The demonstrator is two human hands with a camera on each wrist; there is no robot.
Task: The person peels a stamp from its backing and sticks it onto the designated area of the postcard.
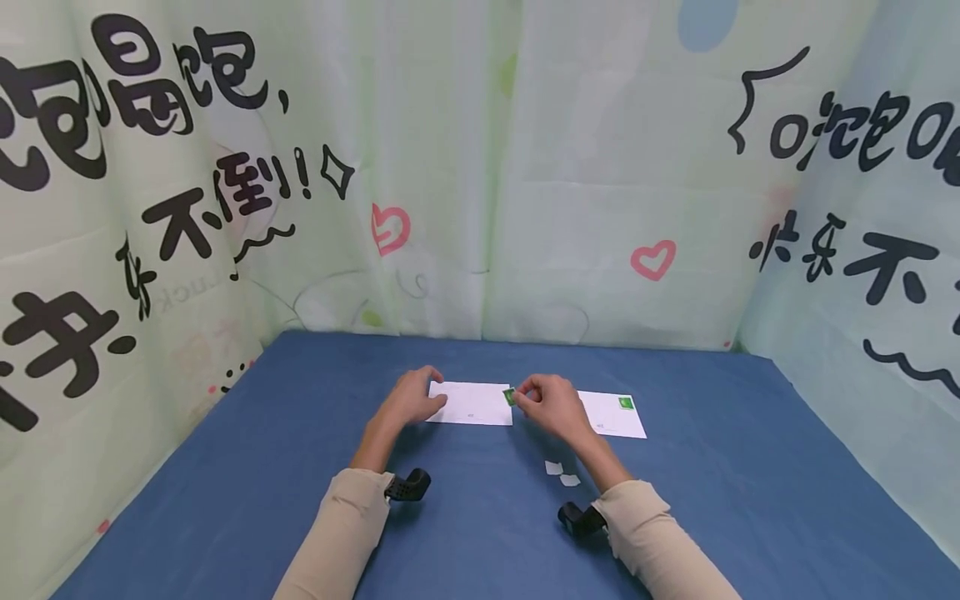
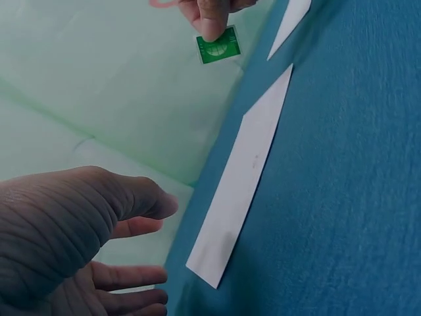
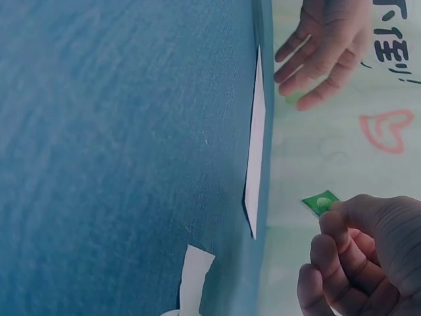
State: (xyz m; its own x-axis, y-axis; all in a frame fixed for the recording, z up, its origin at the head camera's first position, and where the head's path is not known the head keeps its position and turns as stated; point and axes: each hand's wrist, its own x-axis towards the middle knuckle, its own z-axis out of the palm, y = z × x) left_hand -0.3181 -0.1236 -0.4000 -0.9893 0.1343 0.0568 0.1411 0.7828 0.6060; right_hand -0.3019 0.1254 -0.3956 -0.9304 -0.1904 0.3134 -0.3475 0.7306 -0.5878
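A small green stamp is pinched between the thumb and index finger of my right hand. The stamp's printed face shows in the left wrist view, held above the table near the right end of a white envelope. My left hand is by that envelope's left end, thumb and fingers spread and holding nothing; the left wrist view shows a gap between them and the paper. Partly behind my right hand lies a second white envelope, with another green stamp at its upper right corner.
Two small white paper scraps lie on the blue tablecloth near my right wrist. Pale printed curtains stand behind the table and at both sides. A black wrist camera sits on each wrist.
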